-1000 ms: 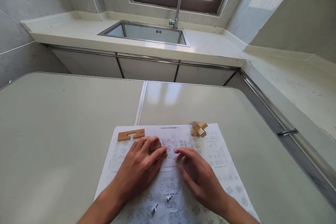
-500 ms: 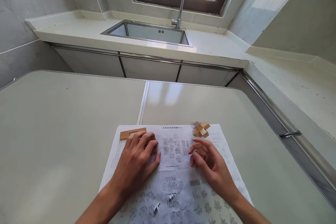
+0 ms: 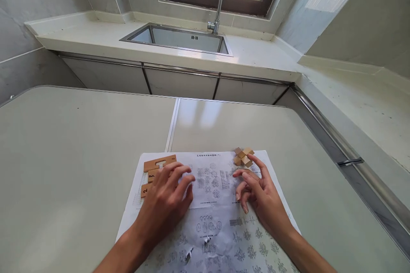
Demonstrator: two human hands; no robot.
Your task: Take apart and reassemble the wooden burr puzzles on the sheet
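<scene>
A printed instruction sheet (image 3: 205, 198) with small diagrams lies on the table under both hands. My left hand (image 3: 171, 190) rests over its left part, fingers bent and apart. Partly beneath that hand are flat wooden puzzle pieces: a slotted one marked 1 (image 3: 153, 164), one marked 3 (image 3: 151, 175) and one marked 2 (image 3: 145, 190). My right hand (image 3: 258, 190) is spread, with nothing in it. Its index finger points up to a wooden burr puzzle (image 3: 244, 157) at the sheet's top right; whether the fingertip touches it I cannot tell.
The pale table (image 3: 70, 158) has a seam strip (image 3: 173, 124) running away from me. Beyond it stands a counter (image 3: 256, 49) with a steel sink (image 3: 179, 37) and a tap (image 3: 219, 4) below a window. A metal rail (image 3: 326, 119) runs along the right.
My left hand has shifted slightly, uncovering the pieces marked 3 and 2. My right index finger has stretched out toward the burr puzzle. The view has moved a little.
</scene>
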